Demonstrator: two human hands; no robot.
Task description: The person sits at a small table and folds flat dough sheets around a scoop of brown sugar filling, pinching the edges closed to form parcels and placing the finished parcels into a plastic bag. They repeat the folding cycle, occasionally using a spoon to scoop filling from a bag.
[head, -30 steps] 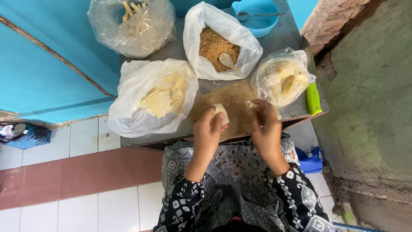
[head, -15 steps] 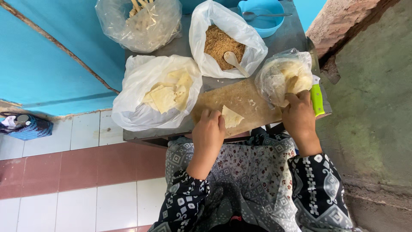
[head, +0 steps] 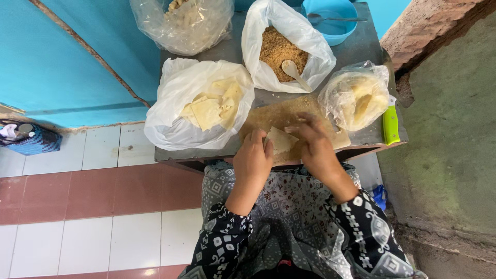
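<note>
Both hands are working one pale wrapper sheet (head: 281, 139) flat on the wooden board (head: 268, 116) at the counter's (head: 361, 49) near edge, left hand (head: 253, 157) pressing its edge with fingers together, right hand (head: 312, 142) pinching its far side, no crumb filling (head: 276, 49) yet on it.

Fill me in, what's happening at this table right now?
A person works a thin pale dough sheet on a wooden board. The left hand presses its near edge while the right hand rests on its other side. Around the board sit open plastic bags: one of cut dough sheets, one of brown crumbly filling with a spoon, one of stacked rounds. A green-handled knife lies at the table edge.
</note>
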